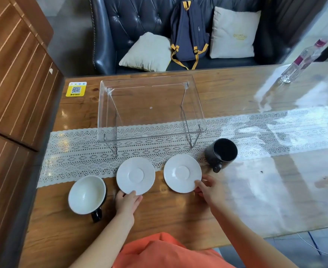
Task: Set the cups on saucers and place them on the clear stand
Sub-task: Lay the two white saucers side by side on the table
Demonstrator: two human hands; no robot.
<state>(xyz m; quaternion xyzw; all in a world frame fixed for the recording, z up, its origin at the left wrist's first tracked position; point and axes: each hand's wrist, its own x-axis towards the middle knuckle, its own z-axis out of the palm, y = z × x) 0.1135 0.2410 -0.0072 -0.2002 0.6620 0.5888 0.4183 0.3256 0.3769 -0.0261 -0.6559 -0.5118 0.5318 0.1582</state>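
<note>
Two white saucers lie side by side on the wooden table in front of a clear acrylic stand (151, 105). My left hand (127, 203) pinches the near rim of the left saucer (135, 176). My right hand (209, 188) grips the near right rim of the right saucer (182, 173). A wide cup (87, 194), white inside with a black handle, stands left of the left saucer. A black mug (222, 152) sits beyond the right saucer, its handle facing me. Nothing is on the stand.
A lace runner (72, 151) crosses the table under the stand. A clear plastic bottle (302, 62) stands at the far right. A yellow QR sticker (76, 89) is at the far left corner. A wood-panelled wall (14, 84) borders the left side.
</note>
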